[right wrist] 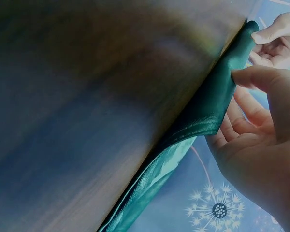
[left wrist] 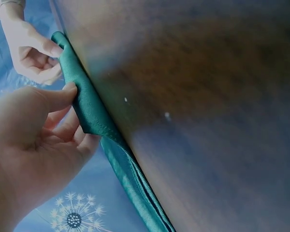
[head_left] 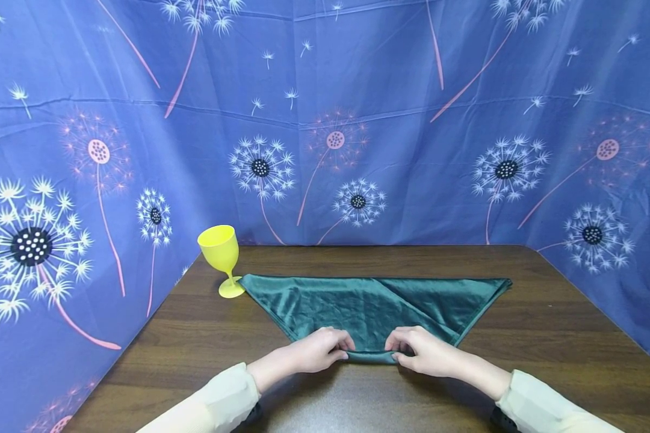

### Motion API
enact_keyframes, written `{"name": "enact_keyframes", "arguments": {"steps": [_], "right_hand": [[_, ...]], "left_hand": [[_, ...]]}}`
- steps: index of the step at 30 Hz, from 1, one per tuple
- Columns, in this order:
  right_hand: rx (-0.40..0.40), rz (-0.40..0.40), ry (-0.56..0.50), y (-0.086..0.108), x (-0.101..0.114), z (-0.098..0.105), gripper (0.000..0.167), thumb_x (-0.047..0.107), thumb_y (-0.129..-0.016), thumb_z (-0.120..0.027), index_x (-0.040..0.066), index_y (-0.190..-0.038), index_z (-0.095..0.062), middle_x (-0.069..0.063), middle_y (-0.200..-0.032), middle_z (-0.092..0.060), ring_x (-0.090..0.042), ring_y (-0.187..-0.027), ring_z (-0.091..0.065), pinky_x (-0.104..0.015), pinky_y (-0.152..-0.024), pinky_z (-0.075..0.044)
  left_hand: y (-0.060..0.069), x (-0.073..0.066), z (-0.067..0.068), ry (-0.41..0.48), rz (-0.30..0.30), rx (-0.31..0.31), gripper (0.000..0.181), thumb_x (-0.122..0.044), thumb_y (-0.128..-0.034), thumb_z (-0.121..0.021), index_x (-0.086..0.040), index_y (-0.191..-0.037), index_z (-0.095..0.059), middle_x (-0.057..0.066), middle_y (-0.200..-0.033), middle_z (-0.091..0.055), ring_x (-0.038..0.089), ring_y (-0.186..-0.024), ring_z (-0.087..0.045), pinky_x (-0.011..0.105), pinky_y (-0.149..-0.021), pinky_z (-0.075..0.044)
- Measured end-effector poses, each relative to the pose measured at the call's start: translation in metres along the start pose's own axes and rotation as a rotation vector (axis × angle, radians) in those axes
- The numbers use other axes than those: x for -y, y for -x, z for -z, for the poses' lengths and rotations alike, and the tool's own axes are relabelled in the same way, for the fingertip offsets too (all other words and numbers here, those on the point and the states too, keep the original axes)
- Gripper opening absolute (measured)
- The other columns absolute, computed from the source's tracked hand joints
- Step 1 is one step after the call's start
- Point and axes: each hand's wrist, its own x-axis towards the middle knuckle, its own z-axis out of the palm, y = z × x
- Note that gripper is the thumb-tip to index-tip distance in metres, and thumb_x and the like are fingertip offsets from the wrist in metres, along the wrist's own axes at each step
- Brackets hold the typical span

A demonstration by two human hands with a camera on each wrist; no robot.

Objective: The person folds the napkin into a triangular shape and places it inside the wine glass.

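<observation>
A dark green satin cloth (head_left: 357,307) lies flat on the wooden table, its long straight edge at the back and its sides narrowing toward the front. Its near end is folded over into a short narrow strip. The left hand (head_left: 321,350) pinches the left end of this fold between thumb and fingers; the right hand (head_left: 425,352) pinches the right end. Close up in the left wrist view, the thumb of the left hand (left wrist: 43,121) presses on the folded cloth (left wrist: 89,104). In the right wrist view, the right hand (right wrist: 266,111) holds the fold likewise, fingers beneath it.
A yellow goblet (head_left: 220,255) stands upright at the back left, its foot by the cloth's left corner. Brown table (head_left: 547,343) surface extends on both sides of the cloth. Blue dandelion-print fabric (head_left: 411,150) hangs behind and along both sides.
</observation>
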Motion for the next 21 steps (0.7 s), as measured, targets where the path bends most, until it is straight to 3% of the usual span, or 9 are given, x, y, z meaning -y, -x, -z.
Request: {"name": "enact_keyframes", "arguments": {"steps": [6, 12, 21], "right_hand": [[0.027, -0.076, -0.032, 0.0004, 0.0022, 0.0023, 0.012, 0.003, -0.085, -0.064, 0.008, -0.095, -0.06, 0.01, -0.079, -0.062, 0.004, -0.073, -0.053, -0.019, -0.06, -0.047], [0.015, -0.08, -0.017, 0.0015, 0.0015, 0.002, 0.01, 0.005, -0.085, -0.065, 0.014, -0.089, -0.062, 0.01, -0.082, -0.062, 0.005, -0.073, -0.054, -0.02, -0.062, -0.048], [-0.014, -0.09, 0.023, 0.0021, -0.001, 0.0013, 0.01, 0.007, -0.083, -0.068, 0.015, -0.087, -0.066, 0.007, -0.086, -0.057, 0.004, -0.075, -0.052, -0.019, -0.063, -0.048]], "left_hand": [[-0.0018, 0.0034, -0.0002, 0.077, 0.037, 0.001, 0.009, -0.004, -0.0902, -0.059, -0.006, -0.099, -0.06, 0.003, -0.093, -0.07, 0.004, -0.087, -0.063, 0.014, -0.079, -0.047], [-0.0008, 0.0064, 0.0018, 0.155, 0.061, 0.027, 0.008, -0.005, -0.0904, -0.059, -0.006, -0.098, -0.062, 0.003, -0.09, -0.068, 0.0, -0.082, -0.06, 0.011, -0.073, -0.047], [0.0011, 0.0088, 0.0064, 0.072, 0.059, -0.003, 0.013, -0.013, -0.0876, -0.065, -0.011, -0.099, -0.07, -0.001, -0.093, -0.061, 0.005, -0.081, -0.052, 0.014, -0.078, -0.04]]}}
